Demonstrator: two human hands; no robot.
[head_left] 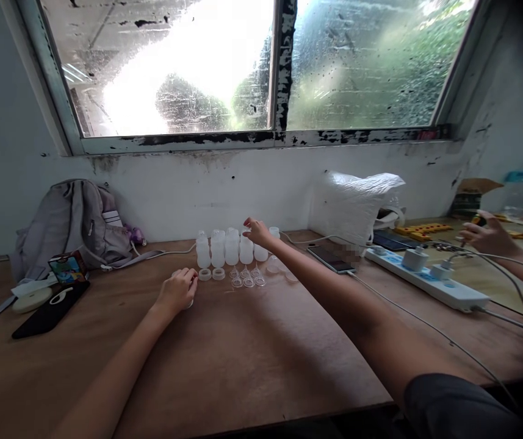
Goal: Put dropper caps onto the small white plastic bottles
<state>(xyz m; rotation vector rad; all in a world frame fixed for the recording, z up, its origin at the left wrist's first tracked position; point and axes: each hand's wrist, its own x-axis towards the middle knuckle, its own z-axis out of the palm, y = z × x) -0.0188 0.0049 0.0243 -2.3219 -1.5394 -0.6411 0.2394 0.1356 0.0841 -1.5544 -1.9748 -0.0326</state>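
Several translucent white bottles [231,249] stand upright in a row near the wall. My right hand [257,233] reaches over the row, its fingers bent and a little apart at the top of one bottle [246,251]; firm contact is not clear. In front of the bottles lie two white rings [211,274] and several clear teats [247,279]. Left of the rings, my left hand [179,289] rests on the table with curled fingers. A pale curved edge shows beneath them; the rest of that piece is hidden. Clear caps [291,276] lie partly behind my right forearm.
At left are a grey backpack [71,219], a small box [68,268] and a black pouch [50,310]. To the right lie a phone [331,259], a power strip [426,280] with cables, and a plastic-wrapped package [348,207]. Another person's hand [492,235] is at far right.
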